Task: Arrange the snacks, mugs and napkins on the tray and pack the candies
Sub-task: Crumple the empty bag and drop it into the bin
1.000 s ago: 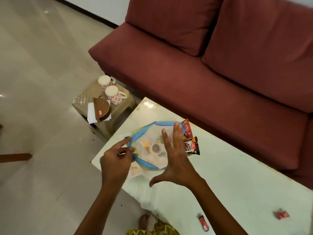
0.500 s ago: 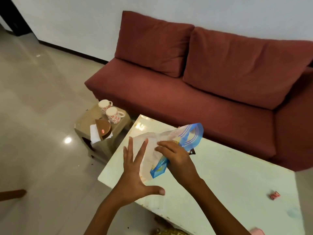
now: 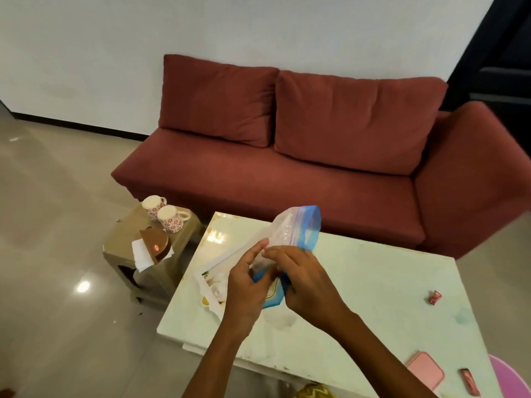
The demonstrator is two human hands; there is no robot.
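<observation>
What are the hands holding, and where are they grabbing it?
Both hands hold a clear zip bag. The left hand and the right hand pinch it together near its blue zip strip, at the lower end, while the rest of the bag sticks up above the table.

Clear bag (image 3: 283, 229) with blue zip band. Two white mugs (image 3: 162, 214) with red flower print. Brown round box (image 3: 155, 245) on white napkins (image 3: 140, 254). Dark red sofa (image 3: 287, 156). Pale mint tabletop (image 3: 373, 282). Red candy (image 3: 434, 297), pink phone (image 3: 425, 370), grey floor (image 3: 51, 196).
</observation>
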